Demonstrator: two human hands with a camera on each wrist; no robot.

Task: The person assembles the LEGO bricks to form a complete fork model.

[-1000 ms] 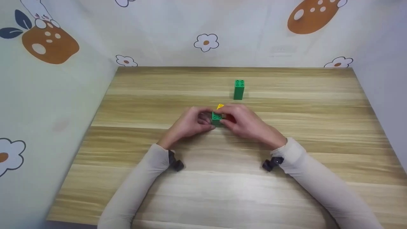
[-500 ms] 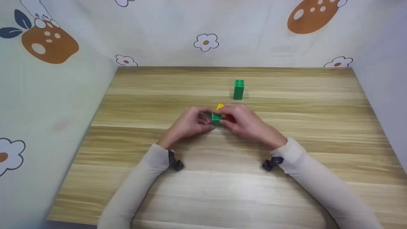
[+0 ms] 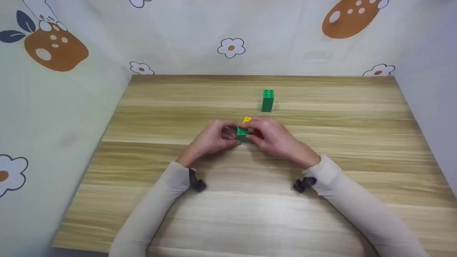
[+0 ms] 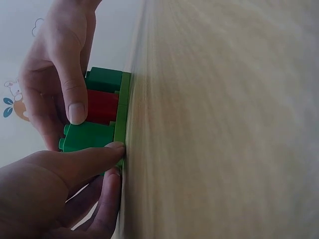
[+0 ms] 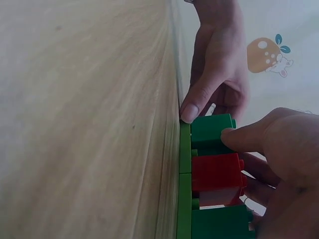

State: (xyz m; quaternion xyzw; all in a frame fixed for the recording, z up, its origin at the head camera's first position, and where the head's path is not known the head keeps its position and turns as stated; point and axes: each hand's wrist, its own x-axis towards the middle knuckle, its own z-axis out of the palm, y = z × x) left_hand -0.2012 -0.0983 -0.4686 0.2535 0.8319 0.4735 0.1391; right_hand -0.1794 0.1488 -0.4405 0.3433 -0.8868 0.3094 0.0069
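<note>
My left hand [image 3: 213, 138] holds the left end of a flat light-green base [image 5: 185, 149], made of two plates lying on the table; its thumb presses the base's edge. On that end stands a green toy brick [image 4: 89, 137], pinched at the top between the thumb and fingers of my right hand [image 3: 276, 138]. Beside it on the base is a red brick [image 5: 217, 172], then another green brick [image 4: 105, 78] at the right end. A yellow piece [image 3: 246, 119] shows just behind my right fingers, mostly hidden. Both hands cover much of the build in the head view.
A tall green block [image 3: 267, 101] with studs on top stands upright behind the hands. The wooden table [image 3: 228, 221] meets a patterned wall [image 3: 185, 43] at the back and walls at both sides.
Almost nothing differs. Both hands keep the same hold on the bricks and base, with only a tiny shift to the left at the right wrist.
</note>
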